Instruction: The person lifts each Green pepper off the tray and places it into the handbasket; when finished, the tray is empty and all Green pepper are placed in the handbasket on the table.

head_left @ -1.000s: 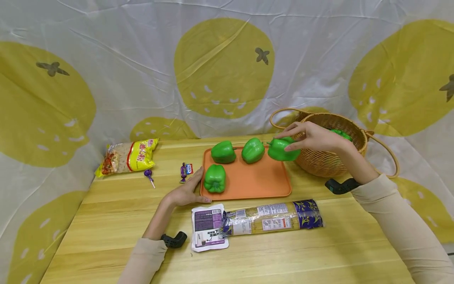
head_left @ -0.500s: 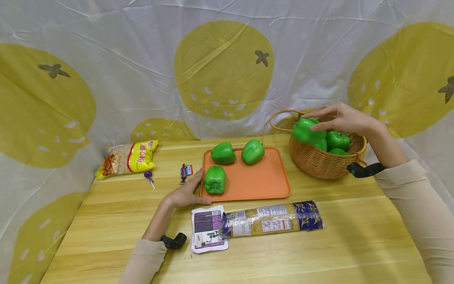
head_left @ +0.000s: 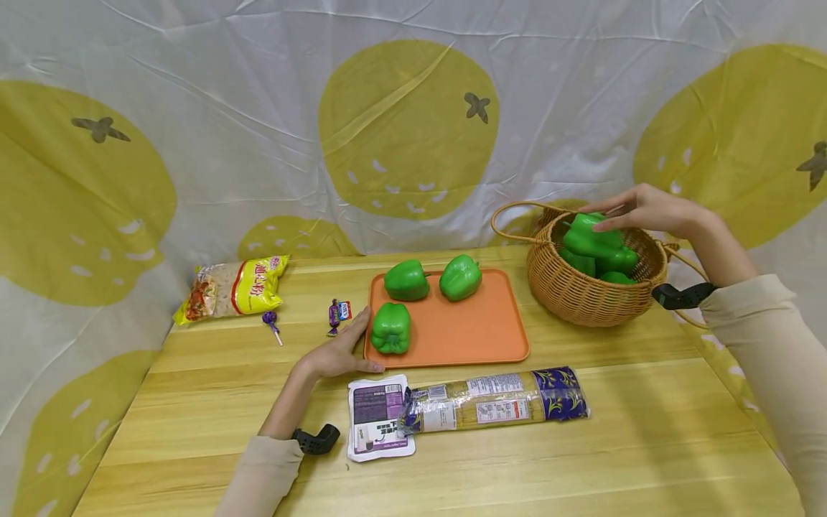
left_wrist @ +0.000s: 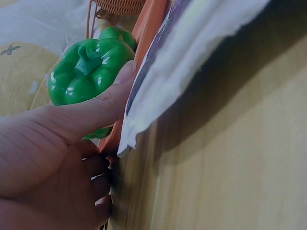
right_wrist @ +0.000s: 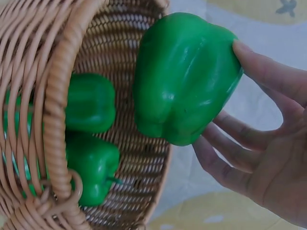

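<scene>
My right hand (head_left: 655, 212) pinches a green bell pepper (right_wrist: 184, 79) between thumb and fingertips, over the mouth of the wicker basket (head_left: 588, 305). Inside the basket lie several other green peppers (right_wrist: 91, 103), partly hidden by its woven wall. At the tray's front left corner, my left hand (head_left: 336, 355) rests with the thumb along the front edge and the fingers along the left side. Three green peppers stay on the orange tray (head_left: 468, 330): one at the back left (head_left: 407, 280), one at the back middle (head_left: 460, 278) and one beside my left hand (head_left: 390, 328).
A spaghetti packet (head_left: 497, 400) overlaps a flat purple-and-white pouch (head_left: 377, 418) in front of the tray. Leftward are a yellow food bag (head_left: 232, 289), a lollipop (head_left: 271, 323) and small wrapped sweets (head_left: 339, 314). A patterned curtain (head_left: 407, 129) hangs behind the table.
My right hand has carried the pepper from the tray's back right, rightward over the basket rim and into its opening. The left hand and the tray have stayed put.
</scene>
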The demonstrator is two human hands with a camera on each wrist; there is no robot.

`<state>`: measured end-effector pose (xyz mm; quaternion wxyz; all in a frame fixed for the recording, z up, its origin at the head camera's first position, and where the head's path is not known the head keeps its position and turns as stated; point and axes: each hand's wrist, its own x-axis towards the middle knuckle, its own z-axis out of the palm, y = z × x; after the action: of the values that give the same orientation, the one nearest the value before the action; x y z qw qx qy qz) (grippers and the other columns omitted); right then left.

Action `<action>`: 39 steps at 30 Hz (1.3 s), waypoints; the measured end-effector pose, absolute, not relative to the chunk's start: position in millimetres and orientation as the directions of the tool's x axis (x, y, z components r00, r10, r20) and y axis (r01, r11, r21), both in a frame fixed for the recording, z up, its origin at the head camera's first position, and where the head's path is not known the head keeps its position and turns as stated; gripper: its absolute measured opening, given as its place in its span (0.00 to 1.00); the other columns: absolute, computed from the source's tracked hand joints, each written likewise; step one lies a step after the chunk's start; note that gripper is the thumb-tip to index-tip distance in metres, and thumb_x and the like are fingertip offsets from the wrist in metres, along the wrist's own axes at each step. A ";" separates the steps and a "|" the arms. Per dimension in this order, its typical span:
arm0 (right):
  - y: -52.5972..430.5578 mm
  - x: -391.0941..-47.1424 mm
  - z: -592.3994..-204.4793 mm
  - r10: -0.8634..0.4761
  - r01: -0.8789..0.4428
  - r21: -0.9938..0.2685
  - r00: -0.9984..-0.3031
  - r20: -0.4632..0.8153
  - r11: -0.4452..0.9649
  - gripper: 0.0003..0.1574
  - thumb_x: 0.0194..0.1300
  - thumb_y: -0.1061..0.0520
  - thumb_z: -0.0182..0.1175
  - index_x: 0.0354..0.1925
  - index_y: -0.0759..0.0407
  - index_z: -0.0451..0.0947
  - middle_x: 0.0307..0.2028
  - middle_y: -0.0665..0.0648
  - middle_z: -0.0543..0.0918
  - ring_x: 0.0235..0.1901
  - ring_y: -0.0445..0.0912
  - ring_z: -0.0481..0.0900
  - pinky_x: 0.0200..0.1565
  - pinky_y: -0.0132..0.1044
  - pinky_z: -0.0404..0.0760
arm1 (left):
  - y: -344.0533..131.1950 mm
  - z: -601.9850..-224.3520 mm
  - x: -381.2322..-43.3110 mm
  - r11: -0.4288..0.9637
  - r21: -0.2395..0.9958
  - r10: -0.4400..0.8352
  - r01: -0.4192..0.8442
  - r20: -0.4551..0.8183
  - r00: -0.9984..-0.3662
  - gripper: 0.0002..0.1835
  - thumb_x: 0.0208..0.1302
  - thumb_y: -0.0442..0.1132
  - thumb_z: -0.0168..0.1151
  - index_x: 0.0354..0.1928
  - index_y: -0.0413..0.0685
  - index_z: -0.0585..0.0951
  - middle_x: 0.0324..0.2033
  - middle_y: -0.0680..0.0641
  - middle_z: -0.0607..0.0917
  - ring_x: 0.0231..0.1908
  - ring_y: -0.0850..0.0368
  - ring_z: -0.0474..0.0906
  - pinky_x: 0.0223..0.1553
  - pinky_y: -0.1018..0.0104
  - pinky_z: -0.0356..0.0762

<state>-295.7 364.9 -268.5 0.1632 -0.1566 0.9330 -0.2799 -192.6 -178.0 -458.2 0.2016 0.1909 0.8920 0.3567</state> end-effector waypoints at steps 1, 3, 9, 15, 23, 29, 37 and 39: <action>367.1 -297.1 -269.9 -0.379 -0.190 -0.575 -0.897 -0.229 0.796 0.32 0.65 0.43 0.62 0.65 0.48 0.72 0.68 0.60 0.69 0.69 0.60 0.62 0.64 0.61 0.65 | -178.0 -458.1 -192.5 0.671 0.715 0.486 0.198 -0.222 -0.845 0.63 0.53 0.54 0.71 0.76 0.42 0.36 0.77 0.41 0.36 0.76 0.42 0.31 0.75 0.42 0.36; 371.0 -299.7 -272.7 -0.367 -0.168 -0.569 -0.895 -0.255 0.805 0.33 0.64 0.43 0.62 0.65 0.47 0.72 0.68 0.60 0.69 0.66 0.62 0.66 0.62 0.62 0.67 | -178.0 -457.7 -192.4 0.670 0.715 0.487 0.200 -0.220 -0.845 0.63 0.53 0.54 0.71 0.76 0.42 0.36 0.77 0.40 0.36 0.76 0.41 0.31 0.75 0.41 0.36; 377.4 -303.9 -280.5 -0.375 -0.148 -0.543 -0.864 -0.336 0.827 0.33 0.65 0.43 0.61 0.66 0.50 0.71 0.67 0.62 0.70 0.59 0.61 0.73 0.53 0.53 0.78 | -178.6 -457.3 -192.8 0.681 0.704 0.484 0.201 -0.228 -0.845 0.63 0.54 0.54 0.71 0.76 0.44 0.36 0.77 0.41 0.36 0.76 0.41 0.31 0.75 0.41 0.37; 380.9 -310.4 -288.8 -0.390 -0.106 -0.566 -0.826 -0.408 0.817 0.33 0.68 0.45 0.59 0.67 0.54 0.69 0.64 0.66 0.73 0.40 0.36 0.78 0.40 0.36 0.83 | -179.1 -456.3 -191.3 0.688 0.700 0.476 0.193 -0.234 -0.848 0.63 0.53 0.54 0.72 0.76 0.44 0.36 0.77 0.42 0.36 0.76 0.43 0.31 0.75 0.42 0.37; 375.5 -309.1 -286.3 -0.376 -0.141 -0.545 -0.859 -0.349 0.827 0.34 0.69 0.39 0.54 0.69 0.47 0.66 0.63 0.58 0.76 0.42 0.33 0.79 0.42 0.34 0.81 | -179.4 -455.8 -188.9 0.669 0.717 0.479 0.196 -0.215 -0.851 0.63 0.54 0.52 0.72 0.76 0.42 0.36 0.77 0.40 0.36 0.76 0.41 0.31 0.75 0.41 0.36; 342.0 -295.7 -276.0 -0.405 -0.229 -0.547 -0.886 -0.224 0.805 0.34 0.70 0.39 0.53 0.70 0.46 0.64 0.68 0.57 0.70 0.64 0.50 0.72 0.52 0.28 0.76 | -179.1 -454.0 -188.0 0.663 0.722 0.479 0.198 -0.206 -0.853 0.63 0.54 0.51 0.72 0.76 0.39 0.36 0.76 0.38 0.37 0.76 0.40 0.31 0.74 0.40 0.35; 267.3 -274.9 -285.3 -0.567 -0.396 -0.652 -0.821 -0.063 0.646 0.39 0.69 0.47 0.58 0.73 0.36 0.55 0.71 0.53 0.64 0.68 0.52 0.65 0.63 0.44 0.74 | -175.3 -449.9 -186.9 0.673 0.713 0.469 0.197 -0.205 -0.859 0.63 0.54 0.52 0.72 0.76 0.41 0.37 0.77 0.39 0.37 0.76 0.40 0.32 0.74 0.40 0.36; 247.2 -268.7 -292.1 -0.621 -0.444 -0.665 -0.783 -0.037 0.600 0.40 0.68 0.48 0.58 0.73 0.35 0.54 0.72 0.50 0.62 0.70 0.51 0.62 0.67 0.54 0.68 | -174.0 -449.9 -187.4 0.677 0.709 0.469 0.200 -0.204 -0.859 0.63 0.54 0.52 0.72 0.76 0.41 0.37 0.77 0.39 0.37 0.76 0.39 0.32 0.74 0.40 0.37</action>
<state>-268.7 247.2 -292.1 0.1333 -0.3011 0.8844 -0.3308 -187.4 -174.0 -449.9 0.1883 0.1867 0.8960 0.3562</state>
